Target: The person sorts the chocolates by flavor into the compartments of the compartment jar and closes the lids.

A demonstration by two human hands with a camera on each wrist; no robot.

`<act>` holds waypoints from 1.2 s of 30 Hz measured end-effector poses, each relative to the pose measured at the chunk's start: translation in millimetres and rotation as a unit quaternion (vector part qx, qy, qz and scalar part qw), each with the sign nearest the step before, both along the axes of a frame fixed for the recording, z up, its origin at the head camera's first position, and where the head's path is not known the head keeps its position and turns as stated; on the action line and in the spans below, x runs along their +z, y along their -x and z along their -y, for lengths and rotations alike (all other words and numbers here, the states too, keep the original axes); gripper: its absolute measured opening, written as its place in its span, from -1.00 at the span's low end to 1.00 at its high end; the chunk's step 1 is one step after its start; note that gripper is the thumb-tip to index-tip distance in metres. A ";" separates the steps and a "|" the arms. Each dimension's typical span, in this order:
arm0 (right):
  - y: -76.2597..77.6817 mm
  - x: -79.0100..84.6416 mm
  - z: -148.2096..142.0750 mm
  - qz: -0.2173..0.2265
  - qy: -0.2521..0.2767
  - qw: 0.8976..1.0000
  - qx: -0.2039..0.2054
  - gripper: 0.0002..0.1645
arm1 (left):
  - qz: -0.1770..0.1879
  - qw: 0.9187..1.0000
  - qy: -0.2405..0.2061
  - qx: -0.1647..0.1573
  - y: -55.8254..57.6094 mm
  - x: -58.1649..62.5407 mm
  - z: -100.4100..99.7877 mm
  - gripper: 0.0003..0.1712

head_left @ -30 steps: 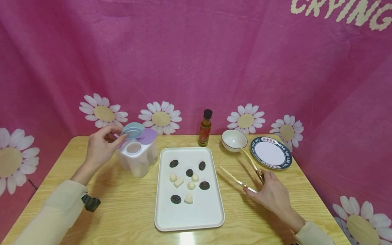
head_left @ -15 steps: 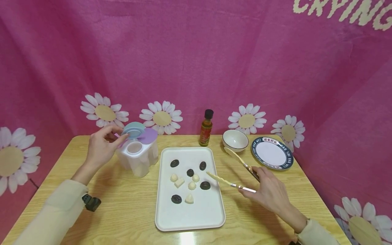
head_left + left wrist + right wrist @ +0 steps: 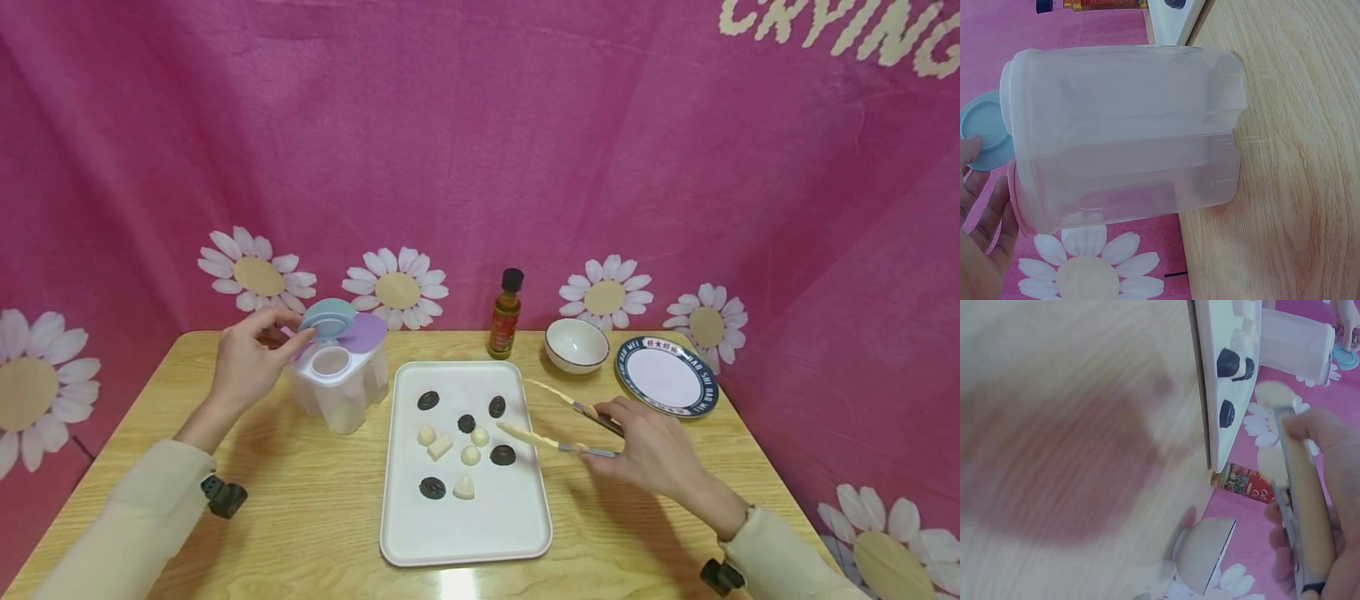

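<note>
My left hand (image 3: 251, 354) pinches the raised blue lid (image 3: 328, 320) of a translucent storage box (image 3: 1129, 137) at the left. The round opening (image 3: 330, 361) below that lid is uncovered. In my right hand (image 3: 652, 442) is a pair of tongs (image 3: 558, 443) with pale tips, arms spread apart and nothing between them. Those tips reach over the right side of a white tray (image 3: 465, 533). Dark oval chocolates (image 3: 503, 454) and several white chocolates (image 3: 440, 447) lie scattered on the tray. In the right wrist view the tongs (image 3: 1307, 506) stretch along the palm between thumb and fingers.
Behind the tray stands a dark-capped sauce bottle (image 3: 505, 321). A small white bowl (image 3: 577, 345) and a blue-rimmed plate (image 3: 666, 375) are at the back right. A pink flowered cloth (image 3: 480, 167) hangs behind the wooden table (image 3: 300, 517).
The right hand has carried the tongs left, from near the bowl to over the tray's right edge, and their arms have drawn closer together. My left hand stays at the raised lid.
</note>
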State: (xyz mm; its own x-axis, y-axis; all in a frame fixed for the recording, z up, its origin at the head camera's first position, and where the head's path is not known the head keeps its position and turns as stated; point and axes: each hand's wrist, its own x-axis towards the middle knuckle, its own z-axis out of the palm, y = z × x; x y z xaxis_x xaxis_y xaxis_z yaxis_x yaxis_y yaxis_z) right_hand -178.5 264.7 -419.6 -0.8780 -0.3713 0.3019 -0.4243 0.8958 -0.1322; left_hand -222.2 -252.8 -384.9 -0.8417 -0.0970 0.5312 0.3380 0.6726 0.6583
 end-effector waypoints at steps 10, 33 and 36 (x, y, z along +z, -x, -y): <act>27.9 -5.7 5.5 0.029 -0.014 0.999 0.044 -0.34 | 0.003 1.000 0.002 0.000 -0.4 -1.2 -0.2 -0.75; 56.4 -16.6 8.0 0.090 -0.020 0.993 0.067 -0.49 | 0.019 1.000 0.001 0.001 -1.4 -0.3 0.3 -0.73; 57.6 -16.9 8.1 0.086 -0.016 0.994 0.071 -0.49 | 0.017 1.000 0.001 0.001 -0.7 -0.4 0.7 -0.73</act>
State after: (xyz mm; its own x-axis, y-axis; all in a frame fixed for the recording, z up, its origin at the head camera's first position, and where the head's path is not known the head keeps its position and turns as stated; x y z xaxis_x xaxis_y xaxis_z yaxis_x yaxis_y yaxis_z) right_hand -236.1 256.6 -436.5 -0.8537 -0.5024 0.1371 -0.5204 0.8335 -0.1859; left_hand -221.5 -253.5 -385.3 -0.8586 -0.0984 0.5030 0.3143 0.6742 0.6684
